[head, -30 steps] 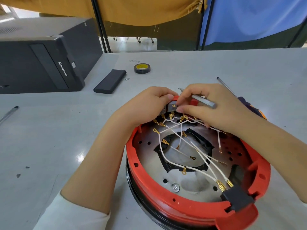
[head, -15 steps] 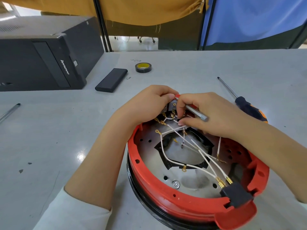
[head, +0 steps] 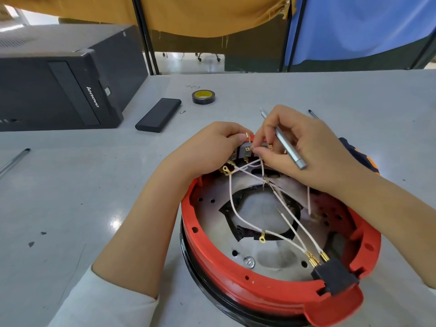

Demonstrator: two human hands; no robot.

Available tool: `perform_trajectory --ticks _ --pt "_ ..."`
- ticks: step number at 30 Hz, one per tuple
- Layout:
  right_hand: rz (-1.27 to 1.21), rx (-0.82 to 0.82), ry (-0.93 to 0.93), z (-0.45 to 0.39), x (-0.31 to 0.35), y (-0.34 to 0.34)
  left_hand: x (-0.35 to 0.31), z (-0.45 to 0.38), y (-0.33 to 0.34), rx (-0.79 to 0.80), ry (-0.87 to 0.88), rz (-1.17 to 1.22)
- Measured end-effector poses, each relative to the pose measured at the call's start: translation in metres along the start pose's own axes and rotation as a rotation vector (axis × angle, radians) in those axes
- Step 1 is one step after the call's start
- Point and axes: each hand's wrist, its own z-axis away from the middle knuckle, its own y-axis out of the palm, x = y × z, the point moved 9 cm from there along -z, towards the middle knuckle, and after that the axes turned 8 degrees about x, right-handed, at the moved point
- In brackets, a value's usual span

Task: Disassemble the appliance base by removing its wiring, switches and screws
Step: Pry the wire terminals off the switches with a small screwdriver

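The round red appliance base lies upside down on the grey table, its metal plate and white wires exposed. Wires with brass terminals run from the grey switches at the far rim to a black connector block at the near rim. My left hand grips the switches at the far rim, thumb by a brass terminal. My right hand holds a slim grey screwdriver across its fingers and pinches a wire at the switches. A screw sits in the plate.
A black computer tower stands at the left. A black slab, a small screw and a tape roll lie beyond the base. An orange-black screwdriver lies behind my right wrist. A pen is at far left.
My right hand has lifted and turned, so the grey screwdriver points up and away. The wires at the switches were pulled up, and a brass terminal stands free by my left thumb.
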Motion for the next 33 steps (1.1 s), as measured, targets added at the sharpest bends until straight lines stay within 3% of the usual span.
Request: perform_trajectory --ticks 6,9,16,21,30,33 --pt "0.268 -0.181 -0.023 0.005 0.008 -0.014 -0.002 0.001 0.000 -0.001 -0.017 0.013" --pt "0.214 -0.288 0.023 0.003 0.004 -0.030 0.001 0.001 0.000 0.005 -0.048 -0.006" --pt "-0.256 -0.223 0.515 -0.034 -0.099 -0.058 0.003 0.001 0.002 0.026 -0.049 -0.005" --pt "-0.300 -0.122 0.785 -0.044 -0.165 -0.018 0.004 0.001 0.002 0.021 -0.045 -0.009" --pt "-0.253 -0.093 0.802 -0.057 -0.181 -0.009 0.006 -0.001 0.003 0.025 -0.035 -0.015" --pt "-0.272 -0.114 0.664 -0.056 -0.148 -0.023 0.005 -0.001 0.004 0.026 -0.039 -0.025"
